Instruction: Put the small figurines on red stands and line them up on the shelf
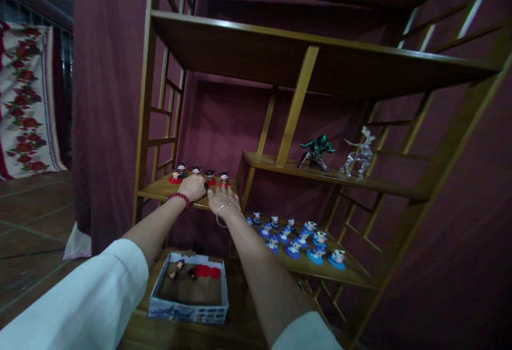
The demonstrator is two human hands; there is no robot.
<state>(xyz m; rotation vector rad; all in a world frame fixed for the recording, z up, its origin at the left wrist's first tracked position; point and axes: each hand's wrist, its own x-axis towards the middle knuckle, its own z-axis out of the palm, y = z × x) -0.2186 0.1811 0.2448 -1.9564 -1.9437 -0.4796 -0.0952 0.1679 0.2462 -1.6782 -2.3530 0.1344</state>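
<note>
Both hands reach onto a small wooden shelf (160, 189) at the left of a wooden rack. My left hand (193, 187), with a red bead bracelet on the wrist, rests among several small figurines on red bases (175, 177). My right hand (224, 197), wearing a silver bangle, lies fingers spread just in front of a red-based figurine (224, 178) and touches it or nearly so. Whether either hand grips a figurine is hidden by the fingers.
A lower shelf holds several blue-based figurines (294, 240). A middle shelf (384, 183) carries a green figure (317, 151) and a clear glass figure (360, 155). Below stands an open cardboard box (188, 310) with a few red-based figurines. Maroon curtain behind.
</note>
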